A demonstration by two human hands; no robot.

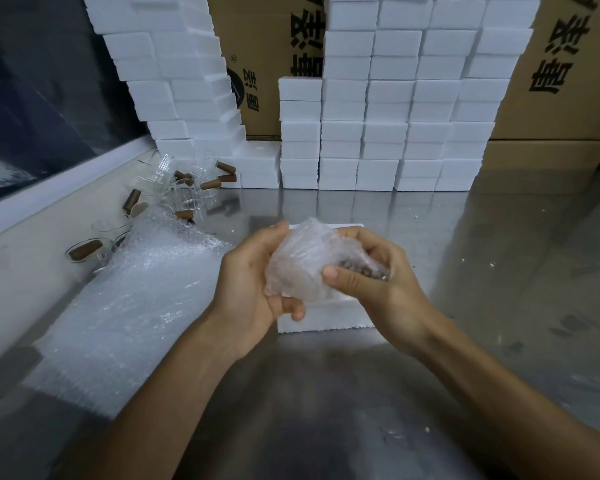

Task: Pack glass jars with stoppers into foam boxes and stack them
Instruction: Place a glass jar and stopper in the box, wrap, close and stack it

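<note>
Above the open foam box [326, 317] on the desk [499, 271], a bubble-wrapped glass jar [302, 261] is clasped by left hand [253, 282] and right hand [378, 275]; light, fragile, slippery, it is best cradled around its body.

A single wide-angle view looks from the person's head, forward and down onto the shiny grey metal desk [361, 393]. It sits close above both forearms, which enter from the bottom edge. It faces the wall of stacked white foam boxes [388, 133] at the desk's far side; straight lines bow near the frame's edges.
</note>
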